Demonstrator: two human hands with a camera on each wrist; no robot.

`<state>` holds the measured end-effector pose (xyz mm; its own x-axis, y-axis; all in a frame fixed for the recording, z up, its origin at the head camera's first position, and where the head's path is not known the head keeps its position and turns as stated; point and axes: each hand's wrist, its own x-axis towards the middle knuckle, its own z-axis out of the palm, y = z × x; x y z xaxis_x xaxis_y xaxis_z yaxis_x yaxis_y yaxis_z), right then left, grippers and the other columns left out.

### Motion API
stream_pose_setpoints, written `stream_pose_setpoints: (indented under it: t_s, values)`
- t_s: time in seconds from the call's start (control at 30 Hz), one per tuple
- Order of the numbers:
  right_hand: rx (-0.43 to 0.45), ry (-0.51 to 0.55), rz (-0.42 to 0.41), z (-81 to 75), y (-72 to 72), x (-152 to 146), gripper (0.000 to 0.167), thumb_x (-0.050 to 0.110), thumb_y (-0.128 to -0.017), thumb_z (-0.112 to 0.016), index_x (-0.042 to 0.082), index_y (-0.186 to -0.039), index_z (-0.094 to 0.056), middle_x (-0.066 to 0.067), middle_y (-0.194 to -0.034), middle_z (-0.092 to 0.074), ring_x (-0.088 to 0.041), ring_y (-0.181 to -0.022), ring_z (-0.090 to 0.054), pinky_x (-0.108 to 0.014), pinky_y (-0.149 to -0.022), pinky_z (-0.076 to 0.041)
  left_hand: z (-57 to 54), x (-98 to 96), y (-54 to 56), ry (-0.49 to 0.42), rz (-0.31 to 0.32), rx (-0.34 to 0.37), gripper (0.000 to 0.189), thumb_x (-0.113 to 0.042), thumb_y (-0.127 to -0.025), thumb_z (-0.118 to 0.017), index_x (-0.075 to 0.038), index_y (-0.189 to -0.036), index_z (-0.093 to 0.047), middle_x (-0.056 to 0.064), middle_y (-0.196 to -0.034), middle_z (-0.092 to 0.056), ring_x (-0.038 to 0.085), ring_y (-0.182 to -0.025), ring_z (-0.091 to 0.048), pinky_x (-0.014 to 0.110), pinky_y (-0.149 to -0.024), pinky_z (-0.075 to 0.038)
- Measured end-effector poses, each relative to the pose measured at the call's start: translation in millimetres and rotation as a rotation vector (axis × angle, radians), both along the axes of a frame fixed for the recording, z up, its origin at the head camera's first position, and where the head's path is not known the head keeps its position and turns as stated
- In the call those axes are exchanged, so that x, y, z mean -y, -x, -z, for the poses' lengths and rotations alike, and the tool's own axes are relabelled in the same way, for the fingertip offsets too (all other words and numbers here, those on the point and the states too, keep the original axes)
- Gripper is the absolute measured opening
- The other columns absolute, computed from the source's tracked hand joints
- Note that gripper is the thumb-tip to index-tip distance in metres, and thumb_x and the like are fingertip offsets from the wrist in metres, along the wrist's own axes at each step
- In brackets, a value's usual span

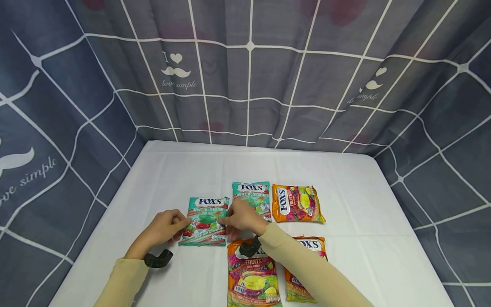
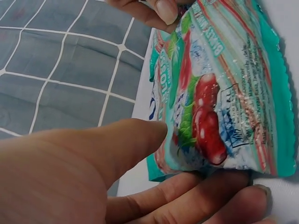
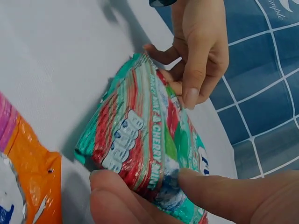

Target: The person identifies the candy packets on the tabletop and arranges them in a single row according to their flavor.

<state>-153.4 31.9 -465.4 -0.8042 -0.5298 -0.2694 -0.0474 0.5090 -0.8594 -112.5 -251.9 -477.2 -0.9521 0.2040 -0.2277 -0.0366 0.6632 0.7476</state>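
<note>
A green Fox's Mint Blossom candy bag (image 1: 206, 221) is between my two hands on the left half of the table. My left hand (image 1: 164, 227) grips its left edge; in the left wrist view the thumb (image 2: 140, 135) lies on the front and the fingers curl beneath. The right hand (image 1: 242, 216) pinches the opposite edge, thumb (image 3: 219, 191) on top and fingers below. In the right wrist view the bag (image 3: 140, 130) looks tilted. A second green mint bag (image 1: 255, 194) lies just behind the right hand, partly covered by it.
An orange Fox's Fruits bag (image 1: 298, 203) lies at the back right. Another orange bag (image 1: 254, 277) sits in front of my right hand, and a third (image 1: 301, 290) is partly hidden beneath the right sleeve (image 1: 307, 264). Checked grey curtains (image 1: 230, 76) enclose the white table (image 1: 345, 192).
</note>
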Motion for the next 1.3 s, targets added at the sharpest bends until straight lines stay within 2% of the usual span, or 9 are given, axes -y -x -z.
stream_pose_setpoints:
  t_s: [0.17, 0.37, 0.6, 0.77, 1.03, 1.17, 1.3]
  values:
    - [0.026, 0.015, 0.015, 0.5, -0.9, 1, 0.032, 0.013, -0.105, -0.077, -0.006, -0.079, -0.077, -0.016, -0.063, -0.072, -0.033, -0.052, -0.073, -0.034, -0.049, -0.059, 2.8, -3.7, 1.8, 0.001, 0.014, -0.003, 0.021, -0.019, -0.107, -0.073, 0.0, -0.1, -0.065, 0.004, -0.063, -0.062, 0.019, -0.048, -0.059, 0.029, -0.049, -0.047]
    - [0.02, 0.019, 0.013, 3.2, -1.2, 3, 0.032, 0.011, -0.105, -0.076, -0.004, -0.077, -0.076, -0.016, -0.062, -0.071, -0.031, -0.051, -0.073, -0.033, -0.048, -0.058, 4.7, -6.4, 1.9, 0.016, 0.016, -0.031, 0.02, -0.017, -0.107, -0.074, -0.002, -0.097, -0.064, 0.002, -0.062, -0.059, 0.018, -0.047, -0.058, 0.027, -0.05, -0.039]
    - [0.047, 0.027, 0.039, 2.7, -1.6, 5, 0.03, 0.008, -0.105, -0.076, -0.004, -0.078, -0.075, -0.017, -0.061, -0.071, -0.026, -0.047, -0.07, -0.034, -0.048, -0.058, 5.5, -10.6, -0.2, 0.037, 0.005, -0.089, 0.02, -0.016, -0.107, -0.074, -0.001, -0.098, -0.063, 0.0, -0.066, -0.057, 0.017, -0.05, -0.056, 0.029, -0.056, -0.043]
    - [0.04, 0.029, 0.054, 1.5, -2.4, 6, 0.027, 0.008, -0.104, -0.076, -0.004, -0.081, -0.073, -0.016, -0.06, -0.07, -0.023, -0.045, -0.068, -0.035, -0.048, -0.059, 4.0, -11.0, -1.1, 0.049, -0.004, -0.123, 0.021, -0.016, -0.107, -0.074, -0.001, -0.098, -0.064, 0.0, -0.067, -0.056, 0.016, -0.05, -0.056, 0.03, -0.056, -0.043]
    - [0.026, 0.076, 0.051, -3.0, -1.4, 10, 0.024, 0.006, -0.103, -0.078, -0.007, -0.086, -0.067, -0.016, -0.06, -0.07, -0.027, -0.047, -0.07, -0.036, -0.048, -0.059, -3.3, -3.9, -0.8, 0.074, 0.008, -0.193, 0.02, -0.015, -0.105, -0.076, 0.0, -0.097, -0.066, -0.002, -0.068, -0.057, 0.013, -0.053, -0.054, 0.029, -0.057, -0.044]
    - [0.013, 0.088, 0.046, -9.9, 4.9, 16, 0.022, 0.005, -0.103, -0.078, -0.006, -0.089, -0.064, -0.017, -0.061, -0.071, -0.03, -0.049, -0.071, -0.04, -0.051, -0.061, -11.3, 2.8, 4.2, 0.099, 0.026, -0.26, 0.02, -0.014, -0.105, -0.077, 0.001, -0.097, -0.066, -0.003, -0.068, -0.056, 0.012, -0.055, -0.052, 0.029, -0.056, -0.042]
    - [-0.047, 0.086, 0.036, -15.9, 15.8, 27, 0.022, 0.006, -0.103, -0.078, -0.005, -0.091, -0.063, -0.015, -0.06, -0.071, -0.028, -0.049, -0.072, -0.045, -0.055, -0.063, -20.3, 9.6, 11.8, 0.17, 0.018, -0.325, 0.02, -0.013, -0.104, -0.077, 0.0, -0.096, -0.065, -0.004, -0.066, -0.054, 0.012, -0.056, -0.048, 0.029, -0.057, -0.041]
